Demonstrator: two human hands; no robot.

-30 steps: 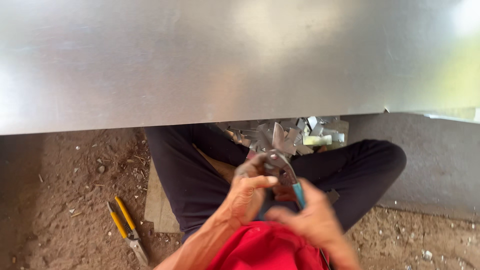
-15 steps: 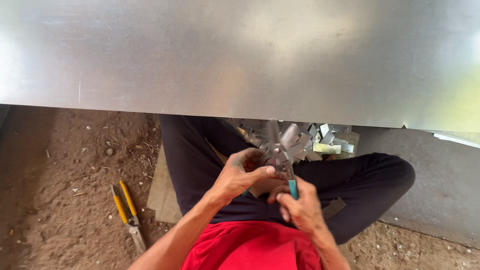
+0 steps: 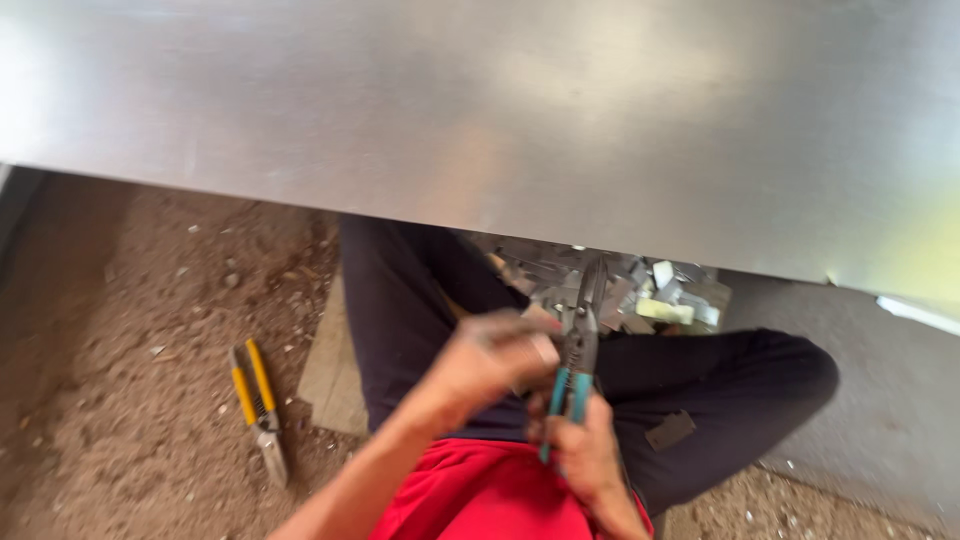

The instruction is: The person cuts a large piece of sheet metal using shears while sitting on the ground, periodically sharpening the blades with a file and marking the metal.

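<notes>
- A broad sheet of dull silver metal (image 3: pixel 520 110) fills the upper half of the scene, smooth and faintly streaked, its straight lower edge slanting down toward the right just above the person's lap.
- Bare, crumbly brown dirt floor (image 3: pixel 130 350) spreads to the left, gritty with small stones and open for movement; a grey concrete slab (image 3: pixel 890 400) lies at right.
- The person sits cross-legged in dark trousers (image 3: pixel 740 390) and a red shirt (image 3: pixel 480 500), on a flat pale board (image 3: pixel 335 385) whose edge shows beside the thigh.
- A heap of small bright metal offcuts (image 3: pixel 640 285), angular and folded, lies in front of the legs, under the sheet's edge.
- Yellow-handled snips (image 3: pixel 258 410) lie on the dirt, apart from the body, untouched.
- The right hand (image 3: pixel 580 455) grips teal-handled tin snips (image 3: pixel 578 350), fingers wrapped tight about both handles, blades pointing up toward the sheet.
- The left hand (image 3: pixel 490 365), blurred, curls just beside the snips' blades, fingers bent together; whether it pinches a scrap cannot be told.
</notes>
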